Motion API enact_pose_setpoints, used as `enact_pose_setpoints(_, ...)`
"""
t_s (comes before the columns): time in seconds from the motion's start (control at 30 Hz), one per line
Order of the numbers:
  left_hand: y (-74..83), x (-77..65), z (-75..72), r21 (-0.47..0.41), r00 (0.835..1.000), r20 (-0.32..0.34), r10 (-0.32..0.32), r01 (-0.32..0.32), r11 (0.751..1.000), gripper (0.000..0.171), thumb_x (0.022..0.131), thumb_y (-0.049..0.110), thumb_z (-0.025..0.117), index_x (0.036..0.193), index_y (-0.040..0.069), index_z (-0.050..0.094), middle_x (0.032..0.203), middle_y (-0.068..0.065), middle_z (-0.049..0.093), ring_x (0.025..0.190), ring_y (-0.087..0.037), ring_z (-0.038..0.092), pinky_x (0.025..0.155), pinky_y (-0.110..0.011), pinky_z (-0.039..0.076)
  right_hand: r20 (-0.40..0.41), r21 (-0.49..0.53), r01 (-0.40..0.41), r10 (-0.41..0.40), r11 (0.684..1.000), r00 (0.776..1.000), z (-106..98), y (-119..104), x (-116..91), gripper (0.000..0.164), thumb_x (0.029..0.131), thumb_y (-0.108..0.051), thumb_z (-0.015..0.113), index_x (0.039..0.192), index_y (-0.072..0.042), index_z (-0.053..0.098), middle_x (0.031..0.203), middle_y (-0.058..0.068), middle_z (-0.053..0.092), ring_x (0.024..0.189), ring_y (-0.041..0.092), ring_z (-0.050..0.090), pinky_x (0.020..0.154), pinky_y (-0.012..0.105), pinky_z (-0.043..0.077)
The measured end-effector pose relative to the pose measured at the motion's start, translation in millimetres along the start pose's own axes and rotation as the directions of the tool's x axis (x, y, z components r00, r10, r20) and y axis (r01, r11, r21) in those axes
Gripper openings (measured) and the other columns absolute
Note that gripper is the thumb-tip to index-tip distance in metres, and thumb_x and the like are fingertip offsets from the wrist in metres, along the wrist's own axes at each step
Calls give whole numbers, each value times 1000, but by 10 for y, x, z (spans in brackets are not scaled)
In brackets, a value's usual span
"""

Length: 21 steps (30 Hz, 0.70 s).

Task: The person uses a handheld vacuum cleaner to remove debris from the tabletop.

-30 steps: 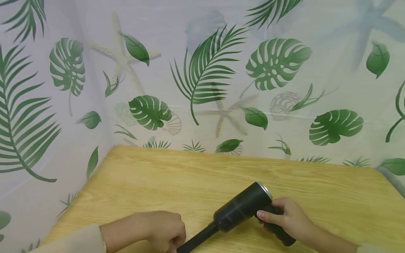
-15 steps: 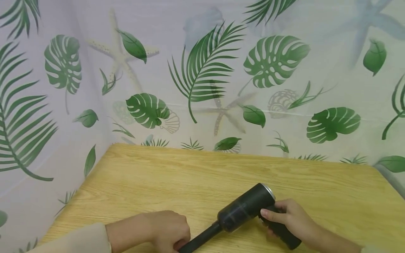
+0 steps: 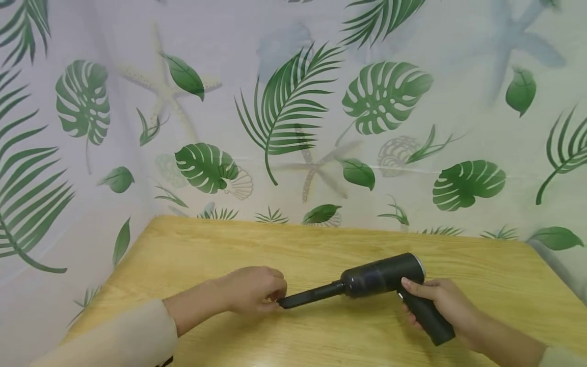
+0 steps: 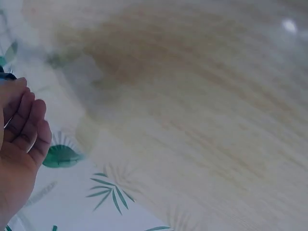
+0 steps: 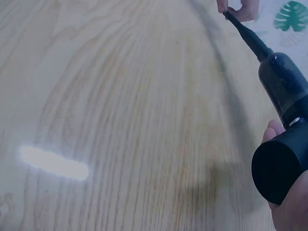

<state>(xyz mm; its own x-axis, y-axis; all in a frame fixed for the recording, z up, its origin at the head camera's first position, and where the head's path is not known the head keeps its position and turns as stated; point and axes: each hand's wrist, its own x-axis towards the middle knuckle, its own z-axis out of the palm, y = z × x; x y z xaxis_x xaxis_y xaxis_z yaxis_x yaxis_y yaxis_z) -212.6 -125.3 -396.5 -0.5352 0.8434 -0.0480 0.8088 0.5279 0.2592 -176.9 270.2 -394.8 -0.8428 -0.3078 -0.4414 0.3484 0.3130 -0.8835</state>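
Observation:
A black handheld vacuum cleaner (image 3: 382, 275) with a pistol grip and a long slim nozzle (image 3: 314, 294) is held above the table, its nozzle pointing left. My right hand (image 3: 447, 306) grips the handle, the thumb lying near the top of it. At the far end, my left hand (image 3: 254, 290) pinches the nozzle's tip between thumb and fingers. The right wrist view shows the round rear end of the vacuum (image 5: 276, 171) close up, with the left fingers (image 5: 248, 9) at the tip. Only a dark bit of nozzle (image 4: 6, 76) shows by the left hand in the left wrist view.
The wood-grain table (image 3: 220, 244) spreads under both hands, with its back edge against a white curtain (image 3: 293, 102) printed with green leaves and starfish. The same cloth hangs along the left side. Light glares on the tabletop (image 5: 53, 163).
The vacuum has risen and swung nearer to level, its nozzle tip coming up into view. My left hand has moved up and away with the tip; the right hand has shifted slightly right.

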Motion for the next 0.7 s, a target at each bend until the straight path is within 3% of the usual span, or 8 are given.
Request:
enact_pose_setpoints(0.1, -127, 132, -58, -113, 995, -105, 0, -12, 994, 2, 93, 11, 70, 91, 11, 71, 83, 4, 66, 71, 0, 55, 67, -16, 48, -46, 50, -30, 32, 998, 998, -59, 2, -13, 55, 101, -50, 51, 104, 4, 63, 86, 5, 69, 72, 15, 66, 71, 33, 58)
enact_pose_setpoints(0.2, -244, 255, -120, -190, 976, -219, -14, -29, 981, 5, 93, 9, 70, 93, 7, 74, 82, 0, 71, 69, -2, 59, 65, -17, 50, -122, 52, -46, 52, 998, 991, -60, -4, -5, 56, 98, -52, 55, 104, 4, 62, 82, 6, 69, 70, 16, 66, 69, 34, 57)
enact_pose_setpoints(0.3, -354, 321, -170, -201, 960, -279, -36, -22, 979, 8, 93, 9, 69, 96, 5, 75, 83, -2, 72, 68, -4, 63, 64, -18, 52, -210, -48, -70, 58, 996, 976, 10, -26, 57, 54, 95, -52, 61, 94, 2, 63, 74, 6, 67, 63, 16, 65, 63, 34, 56)
enact_pose_setpoints(0.37, -418, 351, -205, -161, 953, -301, -39, -10, 987, 9, 93, 9, 69, 98, 4, 75, 86, -4, 73, 71, -8, 66, 67, -20, 53, -282, -181, -95, 40, 979, 958, 56, -67, 105, 52, 92, -51, 64, 88, 1, 63, 69, 7, 66, 57, 17, 65, 58, 34, 56)
enact_pose_setpoints(0.4, -451, 366, -218, -133, 949, -312, -37, -5, 991, 9, 93, 9, 68, 98, 5, 75, 88, -4, 74, 73, -10, 67, 68, -21, 54, -311, -281, -96, 4, 955, 950, 66, -93, 136, 51, 91, -50, 65, 83, 0, 63, 66, 8, 65, 54, 17, 63, 55, 33, 55)
enact_pose_setpoints(0.47, -502, 388, -250, -80, 944, -329, -34, 8, 997, 9, 93, 8, 68, 97, 5, 75, 89, -5, 74, 77, -13, 69, 70, -24, 55, -334, -485, -94, -85, 869, 939, 73, -148, 202, 50, 91, -49, 64, 74, -2, 62, 62, 8, 61, 50, 17, 59, 50, 32, 51)
enact_pose_setpoints(0.6, -563, 426, -296, 13, 940, -341, -18, 24, 1000, 7, 92, 8, 69, 95, 5, 75, 90, -6, 75, 81, -18, 71, 74, -29, 57, -333, -776, -127, -230, 618, 914, 77, -234, 326, 49, 89, -49, 62, 63, -8, 57, 58, 5, 55, 48, 16, 52, 45, 28, 41)
enact_pose_setpoints(0.7, -595, 456, -311, 46, 947, -320, -28, 45, 998, 7, 92, 9, 70, 94, 5, 75, 90, -6, 75, 82, -19, 71, 77, -32, 58, -328, -821, -146, -246, 552, 912, 100, -270, 385, 49, 90, -48, 59, 62, -9, 56, 57, 4, 55, 47, 15, 51, 43, 26, 39)
